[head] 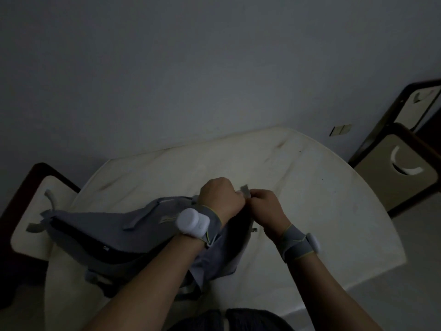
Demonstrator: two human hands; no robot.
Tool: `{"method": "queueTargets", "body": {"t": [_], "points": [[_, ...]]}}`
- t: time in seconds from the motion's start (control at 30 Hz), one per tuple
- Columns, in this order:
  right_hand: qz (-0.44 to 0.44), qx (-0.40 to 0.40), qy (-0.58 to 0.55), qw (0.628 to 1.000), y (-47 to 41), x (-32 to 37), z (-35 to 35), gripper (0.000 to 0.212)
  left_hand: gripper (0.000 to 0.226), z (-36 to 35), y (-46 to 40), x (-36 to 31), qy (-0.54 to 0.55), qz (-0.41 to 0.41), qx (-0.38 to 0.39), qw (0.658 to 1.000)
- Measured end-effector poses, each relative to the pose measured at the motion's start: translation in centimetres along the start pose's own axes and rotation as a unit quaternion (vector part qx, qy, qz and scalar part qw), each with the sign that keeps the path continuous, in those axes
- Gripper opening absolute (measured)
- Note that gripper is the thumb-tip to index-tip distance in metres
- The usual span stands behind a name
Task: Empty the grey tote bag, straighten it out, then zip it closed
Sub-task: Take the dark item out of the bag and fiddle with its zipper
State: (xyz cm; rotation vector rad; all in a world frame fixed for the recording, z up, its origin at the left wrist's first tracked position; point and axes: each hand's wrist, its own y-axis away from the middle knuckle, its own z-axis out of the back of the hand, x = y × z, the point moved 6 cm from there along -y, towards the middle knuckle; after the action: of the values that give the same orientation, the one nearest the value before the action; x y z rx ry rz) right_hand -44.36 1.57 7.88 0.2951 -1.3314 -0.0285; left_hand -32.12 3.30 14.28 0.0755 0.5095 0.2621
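Observation:
The grey tote bag [114, 232] lies across the left half of a pale round table [322, 199], its dark opening gaping along the near side. My left hand [218, 195] is closed on the bag's right end. My right hand [265, 206] is right beside it, fingers pinched on the same end, where a small grey tab [245, 190] sticks up between the two hands. Both wrists carry grey straps with white sensor pods. The bag's handles hang off toward the left. Whatever is inside the bag is hidden in the dim light.
A chair with a cream seat [31, 223] stands at the table's left edge, partly under the bag. Another chair [393, 168] stands at the right, by the wall. A grey wall rises behind the table. The room is dim.

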Motion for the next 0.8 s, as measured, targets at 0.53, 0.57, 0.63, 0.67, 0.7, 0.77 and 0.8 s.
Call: {"method": "queueTargets", "body": {"t": [0.53, 0.57, 0.63, 0.67, 0.7, 0.77, 0.8], "points": [[0.052, -0.011, 0.167, 0.985, -0.4, 0.2, 0.3, 0.042, 0.031, -1.0, 1.3, 2.1, 0.000, -0.003, 0.014, 1.000], [0.046, -0.003, 0.144, 0.988, -0.5, -0.1, 0.4, 0.042, 0.035, -1.2, 1.3, 2.4, 0.015, -0.002, 0.028, 0.999], [0.034, 0.000, 0.101, 0.994, 0.0, -0.4, 0.2, 0.042, 0.038, -1.7, 1.6, 2.8, 0.054, -0.004, 0.049, 0.997], [0.032, -0.003, 0.092, 0.995, 0.2, -0.6, -0.1, 0.042, 0.036, -1.9, 2.0, 2.7, 0.067, -0.011, 0.058, 0.996], [0.029, -0.005, 0.088, 0.996, 0.3, -0.9, -0.4, 0.041, 0.034, -2.2, 2.3, 2.7, 0.068, -0.020, 0.059, 0.996], [0.031, -0.004, 0.107, 0.994, 0.5, -1.0, -0.8, 0.035, 0.030, -2.5, 2.9, 2.7, 0.053, -0.026, 0.042, 0.997], [0.039, -0.004, 0.126, 0.991, 0.5, -1.0, -0.8, 0.032, 0.029, -2.8, 3.2, 2.8, 0.049, -0.022, 0.038, 0.998]]}}
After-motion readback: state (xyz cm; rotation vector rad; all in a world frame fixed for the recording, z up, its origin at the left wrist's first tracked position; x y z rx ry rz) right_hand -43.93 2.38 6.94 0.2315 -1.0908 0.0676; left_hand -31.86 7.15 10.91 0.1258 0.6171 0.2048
